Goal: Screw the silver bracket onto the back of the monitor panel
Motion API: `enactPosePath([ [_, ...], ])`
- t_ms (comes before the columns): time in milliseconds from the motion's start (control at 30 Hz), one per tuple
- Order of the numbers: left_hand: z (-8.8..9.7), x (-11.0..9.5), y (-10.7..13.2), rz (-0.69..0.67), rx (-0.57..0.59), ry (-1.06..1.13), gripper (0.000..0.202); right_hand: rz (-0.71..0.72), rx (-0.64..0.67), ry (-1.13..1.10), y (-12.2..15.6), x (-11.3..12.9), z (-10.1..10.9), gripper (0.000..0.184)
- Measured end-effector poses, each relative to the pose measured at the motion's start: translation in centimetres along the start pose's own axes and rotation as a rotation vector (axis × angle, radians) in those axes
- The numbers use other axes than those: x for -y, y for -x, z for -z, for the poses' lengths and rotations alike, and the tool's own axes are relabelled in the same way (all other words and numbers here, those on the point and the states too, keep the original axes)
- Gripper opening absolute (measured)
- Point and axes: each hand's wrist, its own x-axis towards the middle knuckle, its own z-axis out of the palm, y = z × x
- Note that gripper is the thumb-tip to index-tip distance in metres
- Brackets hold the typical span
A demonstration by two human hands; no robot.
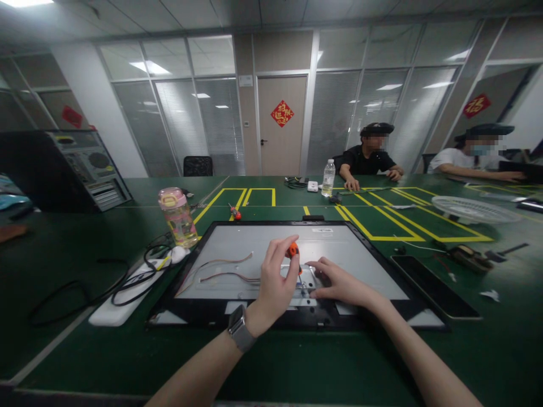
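Note:
A flat monitor panel [360,254] lies face down in its black frame on the green table, its grey metal back up. My left hand [274,282], with a watch on the wrist, is closed round an orange-handled screwdriver [292,250] held upright over a small bracket near the panel's front edge. My right hand [339,282] rests on the panel right beside the screwdriver's tip, fingers pressed together at the bracket. Thin brown wires [220,268] run across the panel to the left of my hands.
A pink-lidded bottle [178,217], black cables [127,277] and a white power strip [123,299] sit left of the panel. A computer case [85,169] stands far left. A second screwdriver [234,212], water bottle [328,177], fan grille [475,209] and dark strip [432,285] lie beyond. Two people sit at the far side.

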Motion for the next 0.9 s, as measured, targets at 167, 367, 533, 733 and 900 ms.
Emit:
enactPosePath([
  [167, 0.11, -0.14, -0.05, -0.01, 0.003, 0.012, 0.03, 0.001, 0.004, 0.011, 0.03, 0.19, 0.11, 0.063],
  [367, -0.01, -0.01, 0.02, 0.005, -0.019, 0.014, 0.029, -0.042, 0.025, -0.032, 0.2, 0.64, 0.27, 0.064],
  [533, -0.05, 0.14, 0.07, 0.0, -0.013, 0.034, 0.029, -0.04, 0.024, -0.048, 0.16, 0.37, 0.08, 0.065],
  [733, -0.1, 0.28, 0.09, 0.019, -0.049, 0.024, 0.025, -0.037, 0.023, -0.035, 0.02, 0.14, -0.02, 0.065],
  [900, -0.06, 0.3, 0.04, 0.033, -0.025, 0.058, 0.028, -0.027, 0.014, -0.016, -0.1, -0.24, -0.17, 0.068],
])
